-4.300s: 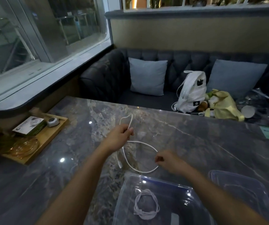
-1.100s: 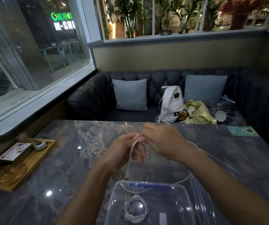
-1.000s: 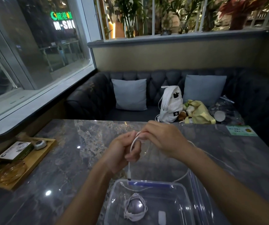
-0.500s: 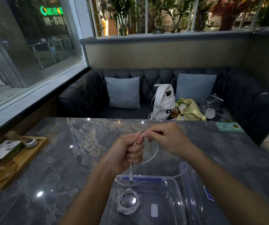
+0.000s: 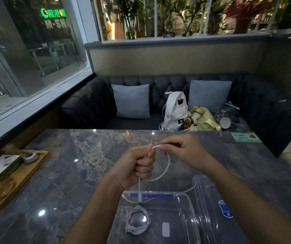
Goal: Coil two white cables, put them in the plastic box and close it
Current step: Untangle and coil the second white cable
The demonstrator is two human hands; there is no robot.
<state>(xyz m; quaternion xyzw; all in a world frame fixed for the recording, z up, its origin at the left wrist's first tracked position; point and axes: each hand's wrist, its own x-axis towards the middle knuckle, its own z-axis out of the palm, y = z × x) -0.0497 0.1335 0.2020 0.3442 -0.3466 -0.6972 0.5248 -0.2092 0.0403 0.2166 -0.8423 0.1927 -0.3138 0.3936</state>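
Cable (image 5: 168,164) runs between both hands above the grey marble bench (image 5: 67,166). The left hand (image 5: 137,167) has its grip closed in a fist round it, and the plug end hangs below the fist over the far edge of the clear plastic box (image 5: 176,213). The right hand (image 5: 185,152) pinches the same cable in a fingertip grip just beside the left thumb, a loop curving below. A second cable (image 5: 137,222), already coiled, lies inside the open box, with the lid (image 5: 209,199) just beside it on the right.

Coiled cable (image 5: 137,221) lies flat in clear open box (image 5: 180,213). Second cable (image 5: 168,166), one loop, raised above it; plug hangs at far rim. Lid (image 5: 211,199) beside box.
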